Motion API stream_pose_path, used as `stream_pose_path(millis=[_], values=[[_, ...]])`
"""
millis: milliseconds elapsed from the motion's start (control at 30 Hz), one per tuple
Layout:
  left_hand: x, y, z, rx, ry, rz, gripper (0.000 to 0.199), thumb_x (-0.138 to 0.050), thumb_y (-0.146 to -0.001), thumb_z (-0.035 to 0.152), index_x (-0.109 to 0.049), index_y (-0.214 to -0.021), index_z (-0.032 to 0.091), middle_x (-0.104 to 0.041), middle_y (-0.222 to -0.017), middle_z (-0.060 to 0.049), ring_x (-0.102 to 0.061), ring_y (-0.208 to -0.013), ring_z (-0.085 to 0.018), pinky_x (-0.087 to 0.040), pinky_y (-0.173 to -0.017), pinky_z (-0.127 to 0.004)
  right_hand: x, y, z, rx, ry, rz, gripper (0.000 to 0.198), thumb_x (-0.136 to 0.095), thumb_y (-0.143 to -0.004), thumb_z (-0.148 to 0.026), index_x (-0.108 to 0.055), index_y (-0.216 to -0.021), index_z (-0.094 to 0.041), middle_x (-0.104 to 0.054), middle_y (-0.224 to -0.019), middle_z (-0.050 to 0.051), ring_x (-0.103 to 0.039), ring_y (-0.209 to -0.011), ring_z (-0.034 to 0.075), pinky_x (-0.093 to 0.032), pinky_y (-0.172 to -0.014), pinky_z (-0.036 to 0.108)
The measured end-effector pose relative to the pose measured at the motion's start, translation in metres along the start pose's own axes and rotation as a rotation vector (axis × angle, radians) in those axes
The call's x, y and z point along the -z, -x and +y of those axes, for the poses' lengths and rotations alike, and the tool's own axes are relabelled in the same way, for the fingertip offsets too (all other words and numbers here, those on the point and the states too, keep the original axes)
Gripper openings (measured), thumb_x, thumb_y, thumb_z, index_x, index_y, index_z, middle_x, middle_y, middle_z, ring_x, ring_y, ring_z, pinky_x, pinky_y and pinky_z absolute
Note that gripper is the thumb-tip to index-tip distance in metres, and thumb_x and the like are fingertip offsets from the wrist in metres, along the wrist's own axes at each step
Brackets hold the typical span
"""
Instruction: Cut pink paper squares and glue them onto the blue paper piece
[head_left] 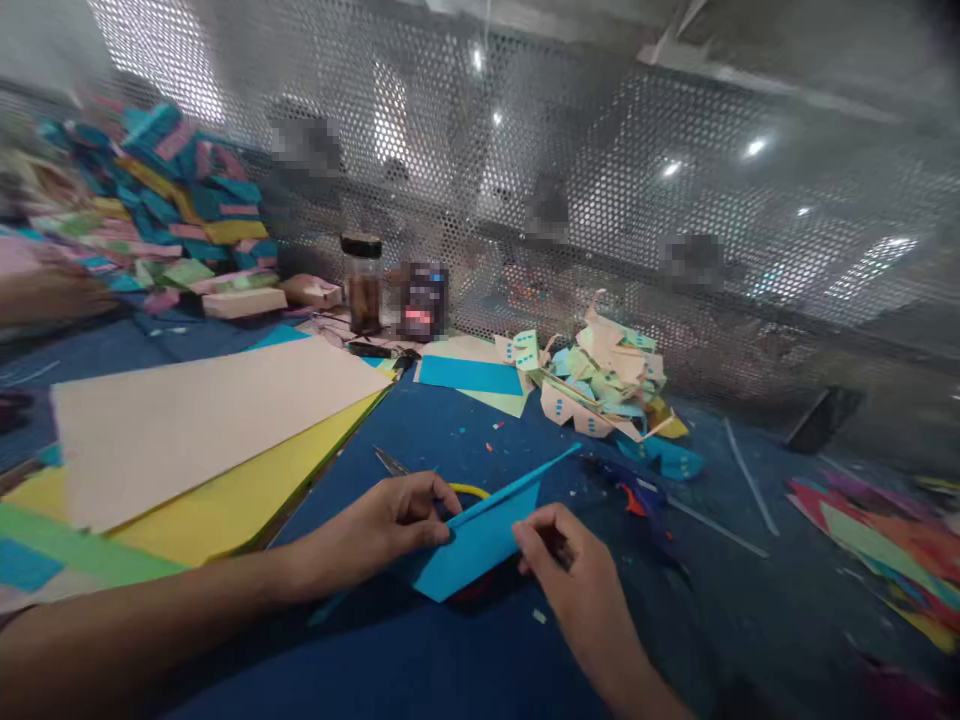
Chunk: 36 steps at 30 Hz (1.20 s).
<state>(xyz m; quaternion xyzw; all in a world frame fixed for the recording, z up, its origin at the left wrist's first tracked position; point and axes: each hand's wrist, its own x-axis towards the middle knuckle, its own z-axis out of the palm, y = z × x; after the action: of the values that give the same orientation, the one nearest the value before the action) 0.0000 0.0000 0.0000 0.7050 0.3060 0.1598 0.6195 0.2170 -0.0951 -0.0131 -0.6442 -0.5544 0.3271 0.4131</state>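
Note:
A folded piece of blue paper (480,545) is held up between my two hands, tilted, with a narrow fold along its upper edge. My left hand (409,515) pinches its left end between thumb and fingers. At the right side, my right hand (566,560) has its thumb and fingertips closed on the paper's edge. Behind the paper lie scissors with a yellow handle (471,490), mostly hidden, one pointed blade showing past my left hand. A dark blue glue gun (645,495) with an orange part rests on the table beyond my right hand.
Large pink and yellow sheets (217,425) lie at left. Folded paper pieces (607,370) are heaped ahead; a taller blue and pink pile (172,200) stands back left, near another person's hand (60,285). A jar (364,285), phone (422,300), glue sticks (750,475) and coloured scraps (885,540) surround the workspace.

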Motion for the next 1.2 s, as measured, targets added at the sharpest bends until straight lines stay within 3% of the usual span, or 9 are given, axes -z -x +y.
stream_pose_path(millis=[300, 567, 767, 933, 1033, 1200], values=[[0.001, 0.001, -0.008, -0.037, -0.034, 0.056, 0.03, -0.056, -0.089, 0.045, -0.056, -0.102, 0.018, -0.043, -0.066, 0.006, -0.036, -0.06, -0.011, -0.026, -0.055, -0.025, 0.002, 0.006, -0.005, 0.141, 0.101, 0.049, 0.027, -0.051, -0.094, -0.045, -0.059, -0.082, -0.022, -0.06, -0.069, -0.002, -0.058, -0.066, 0.014, -0.042, -0.063, 0.023], [0.001, 0.001, -0.012, -0.064, 0.013, 0.066, 0.025, -0.057, -0.09, 0.041, -0.057, -0.102, 0.019, -0.052, -0.072, 0.004, -0.045, -0.064, -0.012, -0.03, -0.058, -0.024, 0.001, 0.006, -0.005, 0.238, 0.143, 0.092, 0.021, -0.051, -0.095, -0.038, -0.059, -0.084, -0.023, -0.06, -0.07, -0.002, -0.058, -0.063, 0.013, -0.044, -0.059, 0.022], [-0.001, 0.0, -0.011, -0.046, 0.102, 0.064, 0.025, -0.058, -0.089, 0.04, -0.054, -0.1, 0.018, -0.056, -0.076, 0.003, -0.049, -0.062, -0.011, -0.035, -0.055, -0.023, 0.0, 0.011, -0.004, 0.572, 0.291, 0.137, 0.005, -0.054, -0.094, -0.02, -0.058, -0.093, -0.022, -0.058, -0.079, 0.0, -0.056, -0.068, 0.014, -0.044, -0.063, 0.025], [-0.004, 0.0, -0.01, -0.009, 0.15, 0.053, 0.027, -0.059, -0.089, 0.041, -0.052, -0.102, 0.018, -0.056, -0.069, 0.005, -0.049, -0.055, -0.01, -0.035, -0.051, -0.022, -0.002, 0.016, -0.007, 0.763, 0.446, 0.075, 0.014, -0.058, -0.091, -0.013, -0.055, -0.102, -0.022, -0.061, -0.087, 0.003, -0.057, -0.079, 0.019, -0.044, -0.071, 0.033], [-0.005, 0.0, -0.009, -0.024, 0.16, 0.088, 0.026, -0.06, -0.088, 0.04, -0.054, -0.099, 0.018, -0.054, -0.067, 0.005, -0.047, -0.056, -0.009, -0.035, -0.051, -0.021, -0.003, 0.017, -0.008, 0.759, 0.431, 0.058, 0.016, -0.057, -0.091, -0.012, -0.055, -0.102, -0.022, -0.061, -0.089, 0.004, -0.056, -0.082, 0.019, -0.044, -0.073, 0.034], [-0.003, 0.001, -0.009, -0.06, 0.179, 0.195, 0.028, -0.062, -0.087, 0.042, -0.054, -0.099, 0.018, -0.061, -0.074, 0.002, -0.055, -0.064, -0.012, -0.043, -0.056, -0.023, -0.002, 0.01, -0.002, 0.588, 0.305, 0.108, 0.011, -0.051, -0.093, -0.015, -0.055, -0.099, -0.024, -0.058, -0.091, 0.003, -0.057, -0.082, 0.018, -0.046, -0.072, 0.032]])
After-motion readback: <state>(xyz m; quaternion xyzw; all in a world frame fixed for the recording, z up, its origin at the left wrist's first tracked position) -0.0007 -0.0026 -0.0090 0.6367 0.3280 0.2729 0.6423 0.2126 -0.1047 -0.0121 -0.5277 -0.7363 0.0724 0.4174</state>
